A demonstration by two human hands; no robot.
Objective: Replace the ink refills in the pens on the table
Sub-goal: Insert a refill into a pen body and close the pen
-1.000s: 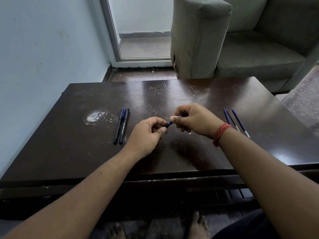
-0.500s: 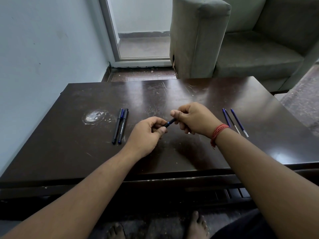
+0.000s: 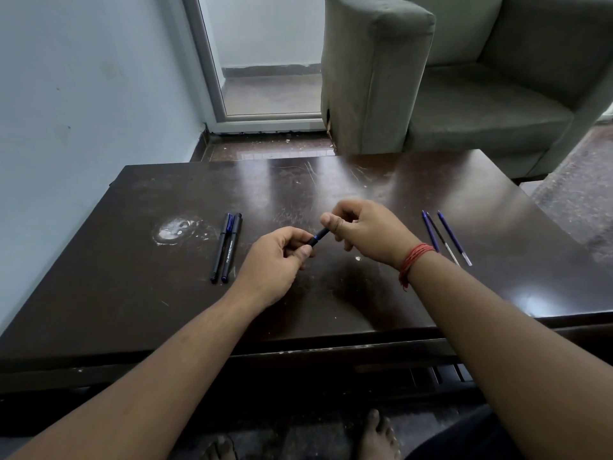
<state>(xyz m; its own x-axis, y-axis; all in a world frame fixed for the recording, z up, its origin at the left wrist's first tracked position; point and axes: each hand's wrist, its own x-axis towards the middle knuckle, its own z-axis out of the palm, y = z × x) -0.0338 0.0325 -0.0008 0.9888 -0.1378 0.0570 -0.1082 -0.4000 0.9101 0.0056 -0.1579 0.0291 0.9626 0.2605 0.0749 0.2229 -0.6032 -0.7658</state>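
Dark wooden table (image 3: 331, 293): two pens (image 3: 227, 248) left, three refills (image 3: 444, 237) right, whitish stain (image 3: 172, 230).

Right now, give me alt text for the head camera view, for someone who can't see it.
Over a dark wooden table, the left hand and right hand grip opposite ends of a black and blue pen. Two more pens lie side by side to the left, three loose ink refills to the right, and a grey armchair stands beyond.

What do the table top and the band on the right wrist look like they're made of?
Table top: dark wood or veneer, glossy finish; it mirrors window light and shows pale scratches. Wrist band: red thread or cord wound in several strands, matte, with a loose end hanging.
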